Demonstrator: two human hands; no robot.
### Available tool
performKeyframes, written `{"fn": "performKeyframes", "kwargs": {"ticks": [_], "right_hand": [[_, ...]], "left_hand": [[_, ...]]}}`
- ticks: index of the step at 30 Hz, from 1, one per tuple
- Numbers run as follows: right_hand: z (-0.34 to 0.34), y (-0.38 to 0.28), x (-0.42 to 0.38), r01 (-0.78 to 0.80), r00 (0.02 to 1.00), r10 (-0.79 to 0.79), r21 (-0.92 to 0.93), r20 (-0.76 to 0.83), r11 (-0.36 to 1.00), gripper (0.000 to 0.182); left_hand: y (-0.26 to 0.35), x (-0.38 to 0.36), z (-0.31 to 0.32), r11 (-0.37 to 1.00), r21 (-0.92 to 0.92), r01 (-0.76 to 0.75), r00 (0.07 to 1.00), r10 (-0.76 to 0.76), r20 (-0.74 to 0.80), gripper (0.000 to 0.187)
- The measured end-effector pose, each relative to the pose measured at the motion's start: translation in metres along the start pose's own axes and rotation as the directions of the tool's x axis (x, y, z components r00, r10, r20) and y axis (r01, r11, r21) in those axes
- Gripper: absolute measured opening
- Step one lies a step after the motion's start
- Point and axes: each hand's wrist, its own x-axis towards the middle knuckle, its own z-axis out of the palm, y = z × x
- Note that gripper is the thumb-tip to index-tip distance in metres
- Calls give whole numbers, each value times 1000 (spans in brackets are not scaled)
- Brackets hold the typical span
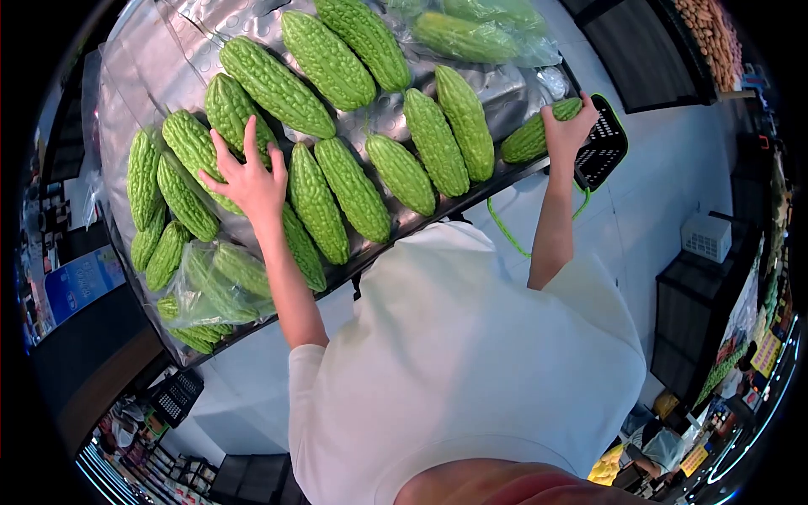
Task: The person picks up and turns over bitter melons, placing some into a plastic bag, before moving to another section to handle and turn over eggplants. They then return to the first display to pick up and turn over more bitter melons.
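Observation:
My right hand (571, 130) grips a bitter melon (526, 143) at the table's right edge, fingers and thumb around its upper end. Over the left group of melons, my left hand (252, 185) has its fingers spread. Its fingertips lie over a bitter melon (189, 145) and the lower part of the bitter melon (229, 103) beside it. Another bitter melon (301, 252) is partly hidden under my left forearm. Several more green, bumpy melons lie in rows between the hands, among them a bitter melon (400, 175) near the front edge.
Bagged melons in clear plastic (215, 286) lie at the front left, and another plastic bag (480, 34) at the back right. A black basket (608, 143) with a green cord (505, 231) is beside the table's right edge. A white crate (705, 237) stands farther right.

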Motion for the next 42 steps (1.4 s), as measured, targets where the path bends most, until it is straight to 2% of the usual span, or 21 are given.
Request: {"fn": "performKeyframes", "kwargs": {"ticks": [1, 3, 4, 6, 7, 8, 10, 14, 16, 18, 19, 24, 26, 27, 28, 31, 32, 34, 37, 40, 42], "right_hand": [[2, -15, -7, -2, 1000, 2, 4, 3, 1000, 82], [5, -34, -19, 137, 986, -154, 221, 58, 965, 84], [10, -39, -26, 135, 987, -152, 220, 61, 966, 84], [18, -44, -40, -145, 954, 50, 313, 295, 939, 83], [21, -45, -40, -2, 968, -65, 266, 243, 964, 80], [24, -46, -38, 1, 966, -72, 275, 248, 961, 80], [25, -61, -31, 196, 937, -261, 271, 231, 942, 77], [33, -78, -12, 221, 864, -312, 259, 394, 940, 76], [34, -87, -17, 212, 856, -304, 251, 418, 944, 74], [39, -86, -25, 90, 894, -172, 210, 414, 974, 72], [34, -89, -29, 43, 880, -154, 247, 449, 968, 68], [31, -58, -41, 109, 887, -215, 266, 409, 958, 55], [24, -48, -40, 84, 903, -193, 283, 383, 956, 46], [22, -47, -42, 53, 935, -155, 306, 319, 951, 37], [20, -47, -43, 48, 937, -151, 313, 316, 949, 37], [8, -41, -46, -65, 968, -34, 380, 248, 923, 22], [7, -35, -48, -65, 968, -35, 383, 250, 922, 22], [4, -24, -54, -118, 982, 19, 530, 190, 840, 18], [-10, -12, -59, -235, 970, 156, 554, 187, 798, 20], [-23, -1, -59, -413, 911, 314, 570, 268, 710, 28], [-32, -3, -65, -473, 879, 379, 623, 289, 623, 33]], "left_hand": [[1, 0, 0, 1000, -4, -4, 1000, 4, -11, 54], [2, -1, 0, 1000, -13, 2, 1000, -2, -10, 54], [2, -1, 0, 1000, -13, 1, 1000, -1, -7, 54], [2, -1, -1, 1000, -14, 7, 1000, -7, 1, 52], [2, -1, 0, 1000, -18, 4, 1000, -4, -1, 52], [1, -1, 0, 1000, -18, 4, 1000, -4, -2, 53], [1, 0, 0, 1000, -25, -14, 1000, 13, -25, 53], [0, -1, -1, 1000, -17, -14, 1000, 14, -16, 55], [1, 0, -3, 1000, -11, 0, 1000, 0, 0, 55], [1, -1, -2, 1000, -22, 16, 1000, -16, 7, 57], [1, -1, -2, 999, -29, 18, 1000, -18, 8, 57], [1, 0, -2, 998, -56, 21, 1000, -22, -11, 55], [0, 0, -2, 998, -60, 27, 999, -28, -17, 55], [0, 0, -2, 999, -45, 30, 999, -31, -22, 55], [-1, 0, 0, 999, -32, 29, 999, -30, -28, 55], [-5, 0, 6, 1000, -12, 10, 996, -11, -93, 53], [-5, 0, 7, 1000, -15, -3, 992, 1, -127, 52], [-5, 1, 9, 1000, 3, -7, 989, 7, -147, 51], [-8, -1, 13, 1000, 16, -24, 988, 26, -155, 52], [-12, -4, 19, 999, 18, -30, 985, 32, -167, 53], [-13, -5, 20, 1000, -11, -28, 985, 26, -168, 53]]}}
